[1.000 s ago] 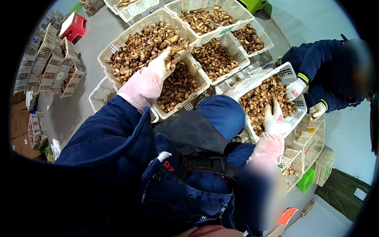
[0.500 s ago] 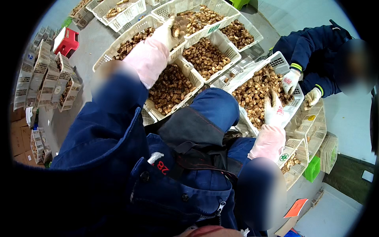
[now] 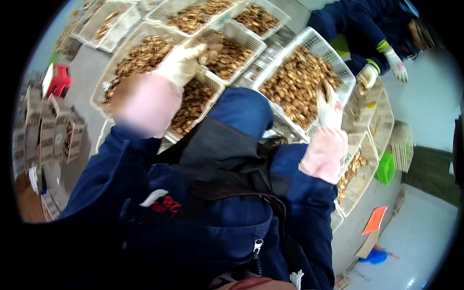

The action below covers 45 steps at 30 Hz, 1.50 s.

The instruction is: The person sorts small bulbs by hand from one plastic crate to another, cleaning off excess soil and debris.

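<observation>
My left hand (image 3: pixel 186 60), in a white glove with brown-stained fingers, hovers over the middle basket (image 3: pixel 256 47) of brown knobbly pieces, which look like small mushrooms or tubers. Its fingers are blurred but look spread, and I make out nothing held. My right hand (image 3: pixel 330 104), also gloved, rests at the near right side of a tilted white basket (image 3: pixel 344 84). Its stained fingers stretch out against the heap of brown pieces (image 3: pixel 297 82), thumb apart. Another basket (image 3: pixel 212 96) of the same pieces stands below my left wrist, partly hidden by it.
More filled baskets (image 3: pixel 99 99) stand left and ahead. At the right, a co-worker's gloved hands (image 3: pixel 367 77) are near the tilted basket. Stacked baskets (image 3: pixel 46 130) and a red stool (image 3: pixel 57 80) are at far left; a green basket (image 3: pixel 385 168) stands at right.
My view has shifted. My left hand has come from the far large basket to over the middle one. The co-worker's hands have drawn back from the tilted basket. My right hand stays at its side.
</observation>
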Tool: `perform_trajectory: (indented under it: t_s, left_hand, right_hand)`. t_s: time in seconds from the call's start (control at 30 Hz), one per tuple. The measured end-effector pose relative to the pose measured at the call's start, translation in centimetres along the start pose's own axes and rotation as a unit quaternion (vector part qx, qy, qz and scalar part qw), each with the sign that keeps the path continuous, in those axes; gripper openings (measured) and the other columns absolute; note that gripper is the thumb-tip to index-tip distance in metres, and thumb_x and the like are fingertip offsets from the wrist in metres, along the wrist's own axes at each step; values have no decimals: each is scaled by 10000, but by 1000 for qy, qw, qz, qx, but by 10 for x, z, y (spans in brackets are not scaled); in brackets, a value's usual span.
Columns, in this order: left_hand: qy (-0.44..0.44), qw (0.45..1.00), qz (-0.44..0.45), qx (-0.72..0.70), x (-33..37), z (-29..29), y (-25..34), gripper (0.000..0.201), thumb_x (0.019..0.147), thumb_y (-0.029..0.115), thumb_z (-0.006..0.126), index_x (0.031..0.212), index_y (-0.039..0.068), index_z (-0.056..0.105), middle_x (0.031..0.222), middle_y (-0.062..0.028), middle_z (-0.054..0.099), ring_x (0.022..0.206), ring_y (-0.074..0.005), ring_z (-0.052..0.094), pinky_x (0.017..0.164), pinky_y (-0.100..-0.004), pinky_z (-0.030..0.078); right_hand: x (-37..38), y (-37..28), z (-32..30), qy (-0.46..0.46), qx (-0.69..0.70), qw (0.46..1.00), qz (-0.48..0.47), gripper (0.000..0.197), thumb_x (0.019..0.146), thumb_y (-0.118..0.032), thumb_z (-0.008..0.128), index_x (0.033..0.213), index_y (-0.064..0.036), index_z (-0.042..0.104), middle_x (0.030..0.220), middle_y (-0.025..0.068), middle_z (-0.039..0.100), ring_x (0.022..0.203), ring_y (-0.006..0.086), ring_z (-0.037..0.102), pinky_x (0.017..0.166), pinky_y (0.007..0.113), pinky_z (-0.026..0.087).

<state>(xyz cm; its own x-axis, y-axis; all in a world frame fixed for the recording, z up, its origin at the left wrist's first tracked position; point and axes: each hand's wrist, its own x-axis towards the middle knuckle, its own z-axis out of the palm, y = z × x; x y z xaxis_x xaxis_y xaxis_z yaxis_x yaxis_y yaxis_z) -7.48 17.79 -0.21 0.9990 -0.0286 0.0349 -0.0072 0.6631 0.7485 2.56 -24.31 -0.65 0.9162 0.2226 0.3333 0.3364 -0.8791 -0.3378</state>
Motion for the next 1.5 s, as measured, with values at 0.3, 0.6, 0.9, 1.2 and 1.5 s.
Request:
perform_trajectory:
  t_s: [0.3, 0.6, 0.9, 1.2, 1.5]
  left_hand:
    - [-23, 998, -24, 54, 48, 77, -17, 416, 948, 83, 557, 1346, 6, 464, 1158, -113, 629, 877, -130, 617, 867, -259, 491]
    - [96, 986, -132, 34, 107, 124, -152, 249, 972, 144, 541, 1178, 14, 591, 994, -72, 661, 809, -136, 640, 670, -220, 496]
    - [41, 985, -130, 103, 126, 141, -151, 255, 960, 139, 557, 1184, 36, 622, 965, -62, 675, 751, -110, 629, 643, -206, 495]
    - [32, 988, -105, 113, 128, 137, -146, 255, 965, 139, 542, 1179, 23, 621, 994, -76, 675, 792, -129, 636, 668, -229, 501]
    - [-140, 929, -199, 277, 108, 165, -154, 720, 858, 362, 717, 1402, -4, 419, 1218, -70, 609, 952, -120, 565, 796, -240, 453]
  right_hand:
    - [-21, 113, -11, 35, 180, 959, 217, 366, 927, -171, 571, 1265, -31, 586, 1120, 107, 678, 981, 158, 632, 860, 274, 481]
    - [-9, 123, 69, -280, -164, 921, 215, 562, 843, -446, 488, 1268, -91, 584, 1175, 217, 632, 1118, 384, 592, 986, 432, 444]
    - [8, 140, 132, -447, -292, 801, 272, 575, 813, -435, 635, 1268, -88, 581, 1322, 168, 564, 1209, 335, 550, 1034, 429, 421]
    - [22, 88, 66, -299, -56, 914, 269, 773, 748, -481, 674, 1375, -71, 488, 1300, 197, 574, 1226, 315, 540, 1037, 364, 407]
    - [-13, -15, -18, 38, -18, 998, 50, 460, 702, -149, 774, 1112, -19, 607, 1054, 156, 657, 963, 270, 646, 859, 338, 506]
